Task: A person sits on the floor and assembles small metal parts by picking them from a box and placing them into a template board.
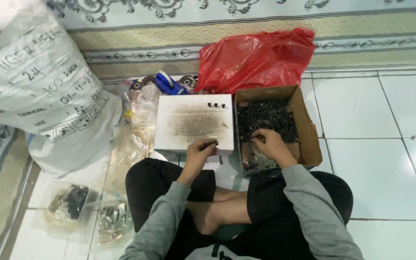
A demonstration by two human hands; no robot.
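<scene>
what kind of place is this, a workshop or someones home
Most likely a home floor used for piecework, not a workshop. The person sits cross-legged on white floor tiles beside a patterned carpet, with a cardboard box of small dark parts and a big white sack close by, and no bench or machines.

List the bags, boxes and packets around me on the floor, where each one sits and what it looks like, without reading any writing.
White sack: far left, big, bulging, dark handwriting.
Red plastic bag: top centre, crumpled, behind the boxes.
White box: centre, flat, smudged top; left hand at its near edge.
Cardboard box: right of it, brown, open, small dark parts; right hand inside.
Clear packets: lower left, dark and metallic pieces.
</scene>
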